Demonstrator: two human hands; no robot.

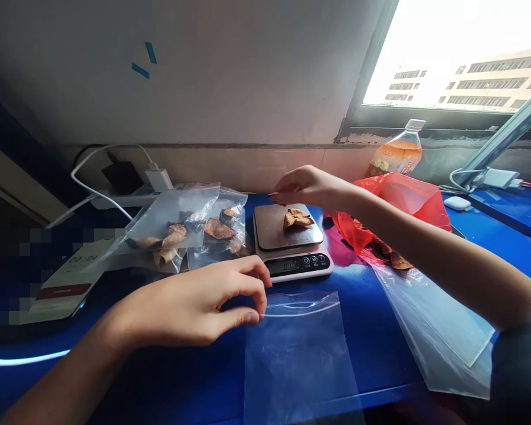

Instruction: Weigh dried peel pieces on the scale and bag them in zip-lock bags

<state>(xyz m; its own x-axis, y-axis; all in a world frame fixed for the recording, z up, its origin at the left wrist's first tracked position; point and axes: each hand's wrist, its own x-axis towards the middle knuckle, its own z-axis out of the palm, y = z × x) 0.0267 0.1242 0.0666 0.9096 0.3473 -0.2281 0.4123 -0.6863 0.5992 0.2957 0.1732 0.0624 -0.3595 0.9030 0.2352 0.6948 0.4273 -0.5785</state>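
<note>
My left hand is at the top left corner of a clear zip-lock bag, its thumb and forefinger closed on the bag's edge. The bag lies flat in front of a small kitchen scale. On the scale's metal plate rest dried brown slices; its display is too dim to read. Above the back of the plate hovers my right hand, fingers bent down and together. Whatever they may hold is hidden. Beneath my right forearm a red plastic bag lies open with more dried slices at its mouth.
Filled zip-lock bags lie left of the scale, near a phone and a white charger. More clear bags lie at right. An orange drink bottle stands behind the red bag, near a white earbud case.
</note>
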